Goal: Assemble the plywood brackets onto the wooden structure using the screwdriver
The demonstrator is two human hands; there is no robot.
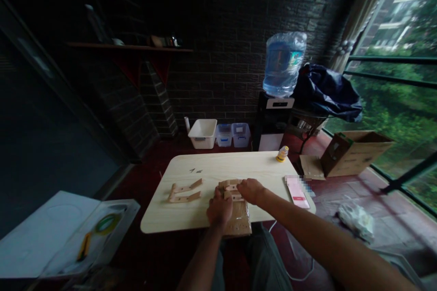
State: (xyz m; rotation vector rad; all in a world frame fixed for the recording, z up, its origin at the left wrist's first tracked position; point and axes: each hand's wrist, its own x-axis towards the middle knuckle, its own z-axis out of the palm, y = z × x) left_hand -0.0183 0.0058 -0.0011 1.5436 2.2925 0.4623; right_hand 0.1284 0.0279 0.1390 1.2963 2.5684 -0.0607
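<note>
A light wooden piece (236, 198) with dark holes lies on a brown cardboard piece (237, 225) at the near edge of the table. My left hand (219, 209) closes on the wooden piece's left side, its fingers curled. From the right, my right hand (251, 190) grips the upper right part of the same piece; the fingertips are partly hidden. To the left rests a similar wooden bracket (184, 194), made of two arms joined at one end. Several small dark parts (195, 171) lie behind it.
The pale table (160, 218) also holds a yellow-capped bottle (282, 153) and a pink-and-white sheet or phone (296, 193) at the right. An open plastic case (112, 236) with a yellow-handled tool stands left. A cardboard box (355, 154) and water dispenser (276, 118) are beyond.
</note>
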